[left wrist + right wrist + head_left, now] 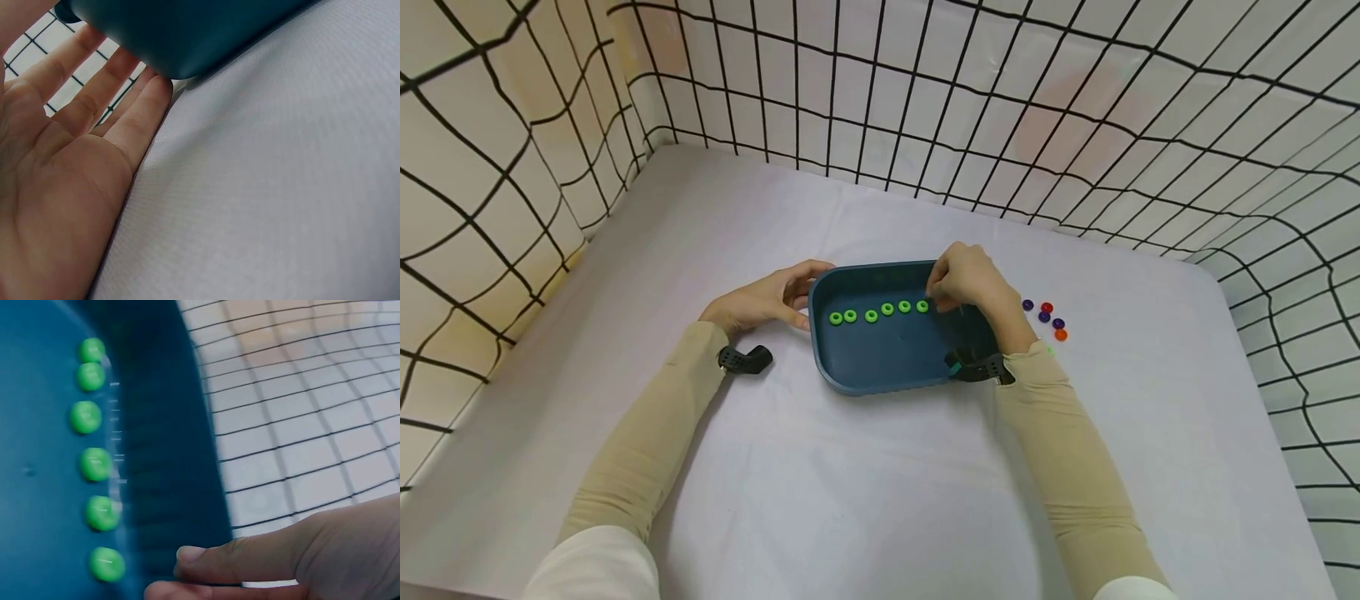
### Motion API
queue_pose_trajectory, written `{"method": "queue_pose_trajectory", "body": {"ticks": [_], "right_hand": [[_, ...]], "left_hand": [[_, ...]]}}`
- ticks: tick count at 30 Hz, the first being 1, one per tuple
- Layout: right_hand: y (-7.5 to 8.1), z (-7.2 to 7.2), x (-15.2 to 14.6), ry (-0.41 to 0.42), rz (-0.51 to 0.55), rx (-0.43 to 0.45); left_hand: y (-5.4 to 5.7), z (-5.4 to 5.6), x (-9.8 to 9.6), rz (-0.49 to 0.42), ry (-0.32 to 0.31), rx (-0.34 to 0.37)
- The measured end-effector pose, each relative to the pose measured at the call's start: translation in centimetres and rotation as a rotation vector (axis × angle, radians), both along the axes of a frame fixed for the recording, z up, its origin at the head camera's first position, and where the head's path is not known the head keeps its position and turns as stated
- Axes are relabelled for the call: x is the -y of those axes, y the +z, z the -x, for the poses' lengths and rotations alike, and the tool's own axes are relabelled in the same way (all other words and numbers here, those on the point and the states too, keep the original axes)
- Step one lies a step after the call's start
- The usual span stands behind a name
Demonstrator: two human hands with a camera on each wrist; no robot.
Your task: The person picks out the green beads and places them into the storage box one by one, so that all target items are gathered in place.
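A dark blue tray point(880, 367) stands on the white cloth, with several bright green rings point(871, 317) in a row along its far side. My left hand point(767, 298) is at the tray's left end, thumb and fingers spread. In the left wrist view its nearly straight fingers point(140, 112) reach to the tray's wall. Over the tray's far right part is my right hand point(966, 277), thumb and forefinger close together, just right of the last green ring point(106, 564). Whether anything lies between those fingertips I cannot tell.
Right of the tray lie several small purple and red rings point(1047, 307) in a loose group, and a bit of green point(1050, 350) shows beside the right sleeve. A black grid net point(880, 108) borders the table point(865, 492) at the back and sides.
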State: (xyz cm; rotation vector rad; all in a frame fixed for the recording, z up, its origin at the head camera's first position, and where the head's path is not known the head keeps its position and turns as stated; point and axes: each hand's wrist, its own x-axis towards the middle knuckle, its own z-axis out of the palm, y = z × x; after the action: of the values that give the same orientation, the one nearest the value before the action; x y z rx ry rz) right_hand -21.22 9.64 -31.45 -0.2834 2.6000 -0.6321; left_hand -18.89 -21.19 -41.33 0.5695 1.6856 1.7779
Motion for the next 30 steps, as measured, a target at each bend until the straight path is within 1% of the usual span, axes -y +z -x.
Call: {"method": "queue_pose_trajectory", "body": {"ticks": [3,6,9,11,13,15,19,21,25,30], "right_hand": [[1.4,-0.3,-1.3,-0.036,0.066,-0.042],[2.7,-0.8,-3.3,-0.092,0.131,-0.083],[3.4,-1.7,-5.8,-0.149,0.161,-0.121],[3.3,-2.7,-7.7,-0.193,0.159,-0.145],[2.7,-3.8,-9.7,-0.230,0.166,-0.160],[1.8,-5.1,-11.7,-0.267,0.167,-0.166],[-0.5,-7.5,-15.4,-0.338,0.211,-0.120],[-1.6,-8.4,-16.8,-0.370,0.226,-0.089],[-3.0,-9.3,-18.6,-0.397,0.211,-0.037],[-4.3,-9.6,-19.5,-0.397,0.208,0.007]], "left_hand": [[0.0,0.0,-0.1,0.012,0.001,0.005],[0.0,0.0,-0.3,0.018,-0.001,0.008],[0.1,0.1,-0.5,0.016,-0.010,0.006],[0.1,0.1,-0.7,0.014,-0.017,0.004],[0.1,0.2,-0.9,0.014,-0.023,-0.001],[0.0,0.3,-1.0,0.018,-0.026,-0.008],[0.1,0.4,-1.0,0.022,-0.029,-0.014],[0.2,0.5,-0.8,0.025,-0.026,-0.021],[0.3,0.4,-0.4,0.029,-0.011,-0.036],[0.1,0.1,-0.3,0.032,0.006,-0.021]]}}
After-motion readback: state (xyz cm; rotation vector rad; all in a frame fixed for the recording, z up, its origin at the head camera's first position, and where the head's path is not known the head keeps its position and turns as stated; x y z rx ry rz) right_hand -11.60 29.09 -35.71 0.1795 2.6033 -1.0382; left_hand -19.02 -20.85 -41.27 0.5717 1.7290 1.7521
